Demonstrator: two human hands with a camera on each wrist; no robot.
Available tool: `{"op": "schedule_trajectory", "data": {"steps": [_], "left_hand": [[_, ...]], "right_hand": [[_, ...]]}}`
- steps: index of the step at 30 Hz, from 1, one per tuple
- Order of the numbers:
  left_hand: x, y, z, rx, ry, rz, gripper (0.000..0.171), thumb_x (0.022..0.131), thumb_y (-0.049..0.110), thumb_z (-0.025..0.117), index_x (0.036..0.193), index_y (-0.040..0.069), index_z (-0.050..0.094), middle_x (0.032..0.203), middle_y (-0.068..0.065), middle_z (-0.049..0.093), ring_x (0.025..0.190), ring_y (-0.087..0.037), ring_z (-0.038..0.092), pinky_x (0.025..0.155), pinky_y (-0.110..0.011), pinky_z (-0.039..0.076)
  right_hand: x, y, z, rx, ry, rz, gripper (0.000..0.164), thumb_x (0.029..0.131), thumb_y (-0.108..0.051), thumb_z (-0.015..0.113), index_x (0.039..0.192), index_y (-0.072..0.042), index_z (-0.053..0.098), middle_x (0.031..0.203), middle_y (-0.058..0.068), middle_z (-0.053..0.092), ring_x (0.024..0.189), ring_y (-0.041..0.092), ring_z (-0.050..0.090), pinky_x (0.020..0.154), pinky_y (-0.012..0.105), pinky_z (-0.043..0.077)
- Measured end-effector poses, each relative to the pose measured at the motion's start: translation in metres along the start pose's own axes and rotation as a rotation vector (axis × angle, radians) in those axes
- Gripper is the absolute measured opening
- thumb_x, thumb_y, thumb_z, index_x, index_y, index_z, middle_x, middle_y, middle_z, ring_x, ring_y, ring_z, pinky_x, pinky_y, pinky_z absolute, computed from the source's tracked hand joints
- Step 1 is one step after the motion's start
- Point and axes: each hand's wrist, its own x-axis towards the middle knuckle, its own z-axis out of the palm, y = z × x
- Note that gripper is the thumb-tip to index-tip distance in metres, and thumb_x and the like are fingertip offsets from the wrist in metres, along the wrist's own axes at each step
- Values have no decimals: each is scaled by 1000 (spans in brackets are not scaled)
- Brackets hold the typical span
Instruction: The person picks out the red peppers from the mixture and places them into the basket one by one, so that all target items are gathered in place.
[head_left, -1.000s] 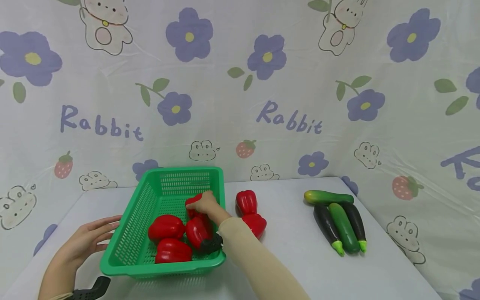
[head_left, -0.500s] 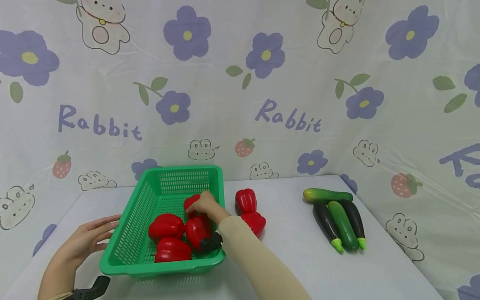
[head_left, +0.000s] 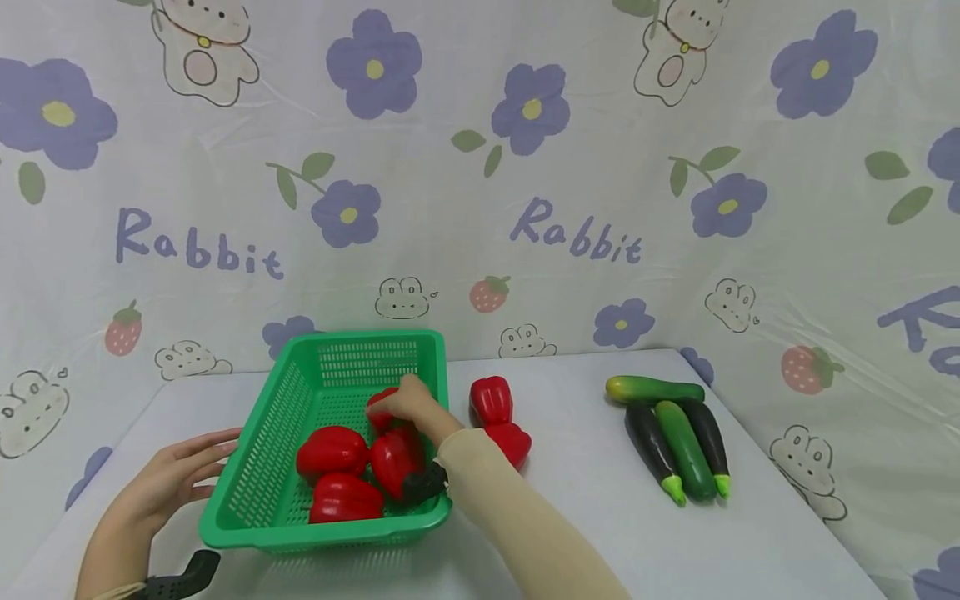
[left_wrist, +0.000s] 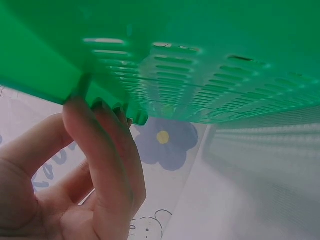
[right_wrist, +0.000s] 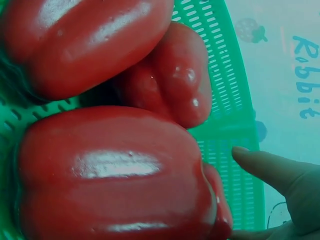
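Note:
The green plastic basket [head_left: 322, 537] stands on the white table with several red bell peppers inside, among them one pepper [head_left: 332, 454] at the left and another [head_left: 347, 498] at the front. My left hand [head_left: 172, 479] is at the basket's left side, fingers extended, fingertips against its wall below the rim in the left wrist view. My right hand [head_left: 414, 407] reaches over the right wall to a bell pepper [head_left: 381, 397] deeper inside. In the right wrist view its thumb [right_wrist: 265, 170] stands out straight, apart from the peppers. A large pepper [right_wrist: 115, 170] partly hides the one behind.
Two more red bell peppers lie on the table right of the basket, one pepper [head_left: 492, 402] behind the other. Further right are a cucumber [head_left: 654, 390], a green zucchini [head_left: 686, 450] and two dark eggplants [head_left: 654, 450]. A printed curtain [head_left: 450, 208] hangs behind the table.
My right hand has risen slightly over the pepper at the basket's right side. The left hand has stayed at the basket's left wall.

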Motion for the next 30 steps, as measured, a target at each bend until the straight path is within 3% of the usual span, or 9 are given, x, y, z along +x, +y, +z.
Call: {"op": "schedule_trajectory", "data": {"steps": [7,11,15,25,30], "left_hand": [[-1,0,0,-26,-14,9,29,101,32,53,130,33,59,106,31,62,100,5,64,85,-32,54],[-2,0,-1,-26,-16,15,30,101,33,53,131,32,59,107,31,62,100,5,64,85,-32,54],[-1,0,-1,-17,-6,14,33,100,34,54,133,31,58,107,32,61,100,6,63,85,-32,54],[-1,0,-1,-7,1,7,36,100,34,55,135,28,57,106,32,61,99,7,62,86,-33,53],[0,0,-1,-9,0,10,31,100,32,55,131,32,59,106,32,61,99,6,63,85,-33,54]], "right_hand": [[-2,-1,-4,27,7,-37,56,80,-28,78,121,0,51,105,12,57,94,23,54,91,44,51],[-4,-3,-8,72,3,-76,69,80,-28,78,134,2,46,123,17,57,108,27,56,99,48,49],[-9,-5,-13,85,-1,-117,82,81,-31,78,146,1,38,142,19,48,126,32,50,105,52,43],[-21,-6,-33,100,-57,-196,82,83,-36,75,149,-5,35,152,15,41,139,32,41,108,53,40],[-24,-2,-44,102,-78,-230,83,81,-37,76,149,-9,37,152,14,41,141,33,39,106,55,41]]}}
